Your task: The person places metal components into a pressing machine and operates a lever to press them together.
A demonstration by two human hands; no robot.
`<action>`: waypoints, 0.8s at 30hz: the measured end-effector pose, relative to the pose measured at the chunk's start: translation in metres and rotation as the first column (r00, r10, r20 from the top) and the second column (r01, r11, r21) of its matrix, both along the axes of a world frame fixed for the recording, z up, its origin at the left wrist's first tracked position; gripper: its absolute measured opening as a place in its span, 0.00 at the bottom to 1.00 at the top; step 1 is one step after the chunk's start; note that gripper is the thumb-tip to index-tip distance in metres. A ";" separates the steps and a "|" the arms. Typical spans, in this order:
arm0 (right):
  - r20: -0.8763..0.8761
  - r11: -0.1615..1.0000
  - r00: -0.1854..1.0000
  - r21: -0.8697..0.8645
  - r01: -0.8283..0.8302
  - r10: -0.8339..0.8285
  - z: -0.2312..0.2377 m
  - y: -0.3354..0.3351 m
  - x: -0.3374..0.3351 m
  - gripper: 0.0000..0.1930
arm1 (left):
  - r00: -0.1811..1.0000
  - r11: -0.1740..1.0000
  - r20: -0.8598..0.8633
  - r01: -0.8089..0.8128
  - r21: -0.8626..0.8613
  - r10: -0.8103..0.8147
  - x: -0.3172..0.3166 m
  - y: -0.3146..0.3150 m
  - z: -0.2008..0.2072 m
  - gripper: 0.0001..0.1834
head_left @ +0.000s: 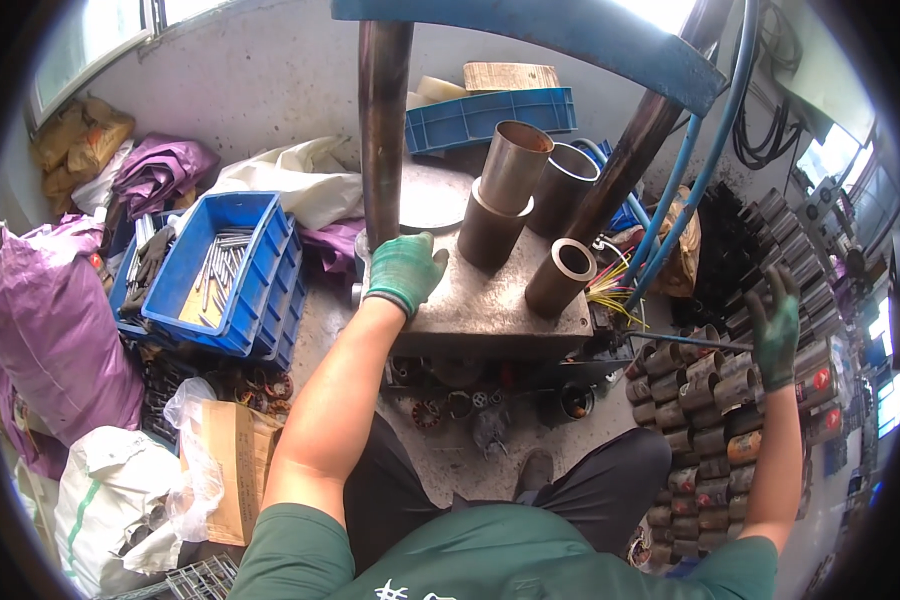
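Note:
My left hand (407,272), in a green glove, lies on the left edge of a thick metal block (470,315), beside a dark steel post (381,130). Its fingers look laid on the surface, with the thumb apart. My right hand (776,335), also gloved in green, is raised at the right with fingers spread. Its palm is at the end of a thin lever rod (685,341) and seems to touch it. On the block stand a bright steel tube (515,165) set in a dark sleeve (490,235), another wide tube (562,190) behind, and a short thick-walled tube (558,280).
A blue crossbeam (540,30) joins the posts overhead; blue hoses (685,190) hang at right. Stacked blue crates (220,270) with metal rods stand left, near purple sacks (55,320) and a cardboard box (232,470). Several metal cylinders (705,400) are piled at right.

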State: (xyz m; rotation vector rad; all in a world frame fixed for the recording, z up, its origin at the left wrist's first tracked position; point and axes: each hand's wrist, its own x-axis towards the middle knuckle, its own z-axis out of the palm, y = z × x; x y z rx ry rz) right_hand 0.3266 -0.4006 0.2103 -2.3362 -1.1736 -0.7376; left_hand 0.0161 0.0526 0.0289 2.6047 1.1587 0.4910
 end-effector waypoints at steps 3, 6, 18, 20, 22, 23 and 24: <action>0.180 0.993 0.980 -0.102 -0.066 0.084 -0.022 -0.047 -0.033 0.42 | 1.000 0.999 -0.001 0.031 -0.011 -0.031 0.004 -0.001 0.004 0.22; 0.226 0.977 0.972 -0.212 -0.015 0.064 -0.059 -0.072 -0.079 0.39 | 0.998 0.998 0.020 0.054 -0.044 -0.053 0.007 -0.009 0.013 0.21; -0.684 0.864 0.546 0.472 -0.176 0.484 -0.213 0.199 -0.075 0.57 | 0.972 0.998 0.225 0.064 0.027 -0.069 -0.004 0.001 -0.012 0.14; -0.644 0.787 0.497 0.601 -0.141 0.581 -0.255 0.228 -0.042 0.53 | 0.968 0.996 0.235 0.085 0.032 -0.090 0.002 -0.002 -0.008 0.15; -0.518 0.703 0.588 0.700 -0.126 0.621 -0.279 0.246 -0.027 0.49 | 0.971 0.996 0.221 0.090 0.022 -0.093 0.005 -0.006 -0.005 0.17; -0.520 0.699 0.574 0.703 -0.133 0.632 -0.278 0.254 -0.038 0.49 | 0.975 0.997 0.208 0.075 0.012 -0.075 -0.003 -0.003 -0.008 0.17; -0.537 0.714 0.577 0.690 -0.120 0.616 -0.273 0.255 -0.048 0.47 | 0.978 0.998 0.201 0.066 0.003 -0.065 -0.007 -0.001 -0.009 0.17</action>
